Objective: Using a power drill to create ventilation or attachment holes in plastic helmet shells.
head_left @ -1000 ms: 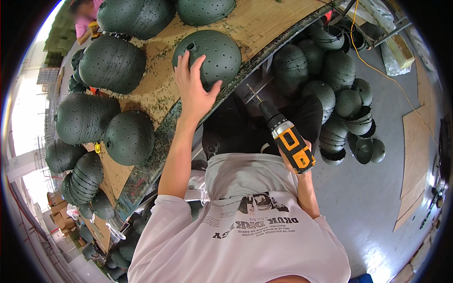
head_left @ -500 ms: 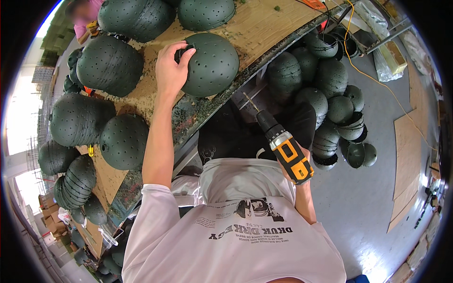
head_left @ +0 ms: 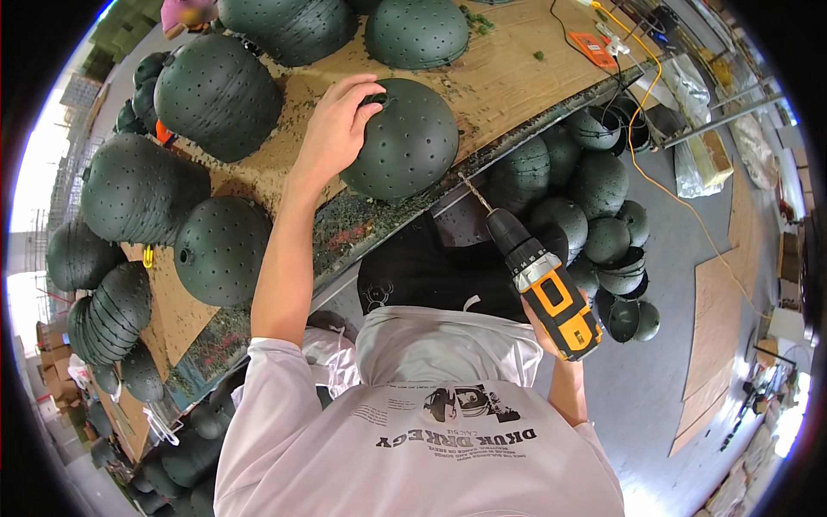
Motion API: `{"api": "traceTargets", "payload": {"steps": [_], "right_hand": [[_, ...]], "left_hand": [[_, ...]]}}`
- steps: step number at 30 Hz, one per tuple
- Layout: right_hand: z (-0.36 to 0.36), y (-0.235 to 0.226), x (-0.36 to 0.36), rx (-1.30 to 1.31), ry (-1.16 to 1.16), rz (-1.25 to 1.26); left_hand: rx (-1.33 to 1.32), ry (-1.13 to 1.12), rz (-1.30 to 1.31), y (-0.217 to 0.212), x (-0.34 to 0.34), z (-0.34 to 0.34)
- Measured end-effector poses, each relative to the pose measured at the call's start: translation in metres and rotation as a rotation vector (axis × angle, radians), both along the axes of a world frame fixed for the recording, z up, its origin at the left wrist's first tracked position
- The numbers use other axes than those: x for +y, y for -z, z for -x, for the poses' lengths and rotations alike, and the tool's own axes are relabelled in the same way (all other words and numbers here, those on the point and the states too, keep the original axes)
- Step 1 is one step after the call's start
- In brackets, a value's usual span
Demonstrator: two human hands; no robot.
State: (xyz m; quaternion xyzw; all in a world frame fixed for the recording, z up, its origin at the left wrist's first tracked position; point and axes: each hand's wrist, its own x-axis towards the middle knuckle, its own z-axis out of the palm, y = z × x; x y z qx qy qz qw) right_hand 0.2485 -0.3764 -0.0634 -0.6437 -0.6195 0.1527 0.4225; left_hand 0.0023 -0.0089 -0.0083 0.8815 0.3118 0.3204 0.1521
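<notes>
A dark green plastic dome (head_left: pixel 409 142) dotted with small holes rests near the table's edge, rounded side up. My left hand (head_left: pixel 336 133) holds it at its upper left, fingers and thumb curled around a dark opening there. My right hand (head_left: pixel 539 332) is wrapped round the grip of a yellow and black cordless drill (head_left: pixel 562 308), and the drill body hides most of its fingers. The long drill bit (head_left: pixel 475 193) points up and left. Its tip is just off the dome's lower right side and appears apart from it.
Nested stacks of similar domes (head_left: pixel 217 97) crowd the table's left and far side. More domes (head_left: pixel 597 185) are piled on the floor to the right. A yellow cord (head_left: pixel 680 159) runs over the floor past cardboard sheets (head_left: pixel 711 323). Green shavings litter the cardboard-covered tabletop (head_left: pixel 508 82).
The view has shifted, so the dome and both hands appear lower and farther right. The bit's tip is somewhat closer to the dome. Both hands keep their holds.
</notes>
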Motion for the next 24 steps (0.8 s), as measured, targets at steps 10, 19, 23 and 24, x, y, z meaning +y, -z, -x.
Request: {"api": "traceTargets", "payload": {"steps": [10, 19, 23, 24], "right_hand": [[0.005, -0.062, 0.058, -0.181, -0.076, -0.031], [-0.002, -0.094, 0.105, -0.094, -0.200, 0.080], [-0.003, -0.104, 0.117, -0.192, -0.218, 0.110], [-0.008, -0.103, 0.120, -0.271, -0.276, 0.038]], "left_hand": [[-0.106, 0.004, 0.127, 0.019, -0.006, 0.006], [-0.089, -0.208, 0.177, 0.046, -0.042, 0.007], [-0.098, -0.229, 0.138, 0.051, -0.041, 0.006], [-0.107, -0.230, 0.144, 0.053, -0.041, 0.005]]}}
